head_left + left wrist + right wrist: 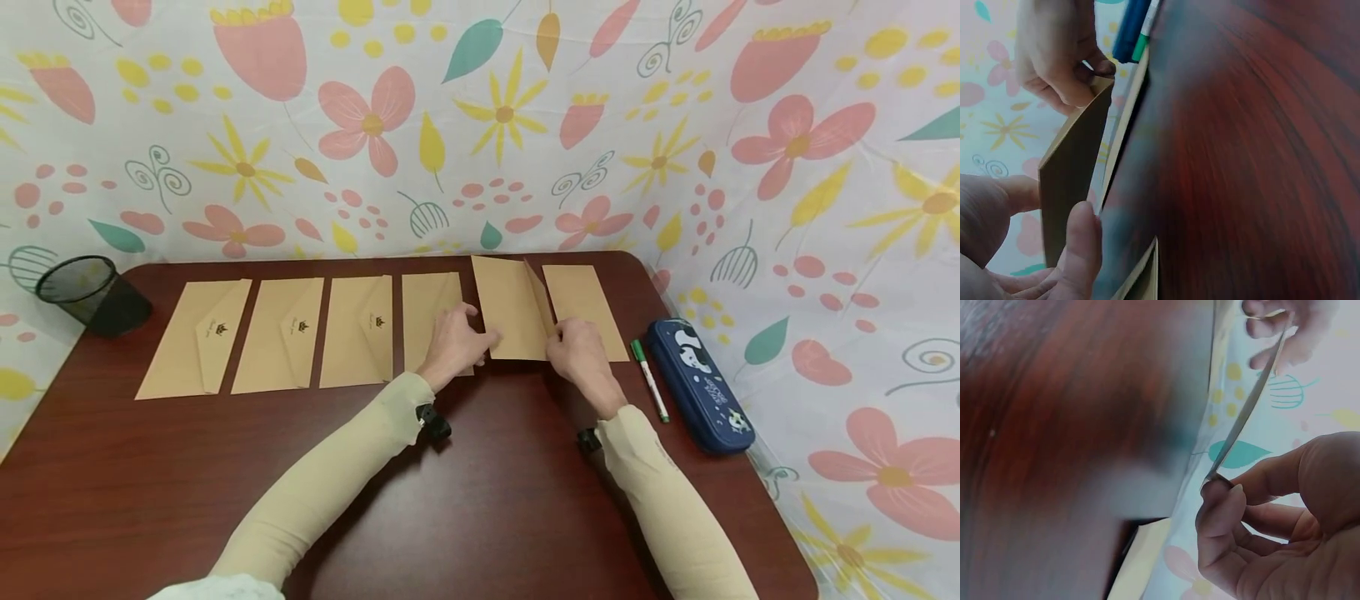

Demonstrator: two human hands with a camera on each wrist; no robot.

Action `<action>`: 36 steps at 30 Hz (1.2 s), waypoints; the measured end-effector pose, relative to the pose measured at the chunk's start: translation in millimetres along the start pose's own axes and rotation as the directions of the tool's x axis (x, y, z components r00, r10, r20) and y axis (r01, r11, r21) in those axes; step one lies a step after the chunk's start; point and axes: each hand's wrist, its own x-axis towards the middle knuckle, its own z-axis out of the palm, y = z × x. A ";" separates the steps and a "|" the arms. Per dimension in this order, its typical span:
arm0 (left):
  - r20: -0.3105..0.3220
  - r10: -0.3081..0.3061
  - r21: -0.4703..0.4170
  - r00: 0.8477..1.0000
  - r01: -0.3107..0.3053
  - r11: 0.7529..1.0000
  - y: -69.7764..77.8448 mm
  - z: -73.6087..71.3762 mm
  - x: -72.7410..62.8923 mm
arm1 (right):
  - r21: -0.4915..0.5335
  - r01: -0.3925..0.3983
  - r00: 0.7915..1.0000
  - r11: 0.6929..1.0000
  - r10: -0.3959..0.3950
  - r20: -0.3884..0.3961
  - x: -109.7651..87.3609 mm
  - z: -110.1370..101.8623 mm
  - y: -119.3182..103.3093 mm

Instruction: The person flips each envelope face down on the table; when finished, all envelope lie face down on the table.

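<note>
A tan paper envelope [513,308] is held up off the table between both hands, its flap standing out at the right side. My left hand [452,344] has its thumb and fingers on either side of the envelope's left edge. At the right edge, my right hand [579,350] pinches the envelope by its fold with thumb and curled fingers [1222,512]. Seen from the left wrist, the held envelope [1075,169] is nearly edge-on. Below the left hand lies another envelope [427,312], partly covered by it. To the right is one more envelope [585,308], flat on the table.
Farther left, several envelopes lie in a row, including one with a crown print on its flap [217,333]. A black mesh pen holder [112,304] stands at the far left. On the right lie a green-capped marker [651,383] and a blue pencil case [701,387]. Patterned cloth [480,125] hangs behind the table.
</note>
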 end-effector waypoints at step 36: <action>0.100 -0.057 -0.357 0.993 0.089 0.930 26.4 -8.2 -21.3 | 0.406 -0.079 0.994 0.911 0.041 0.102 -17.5 -16.3 3.0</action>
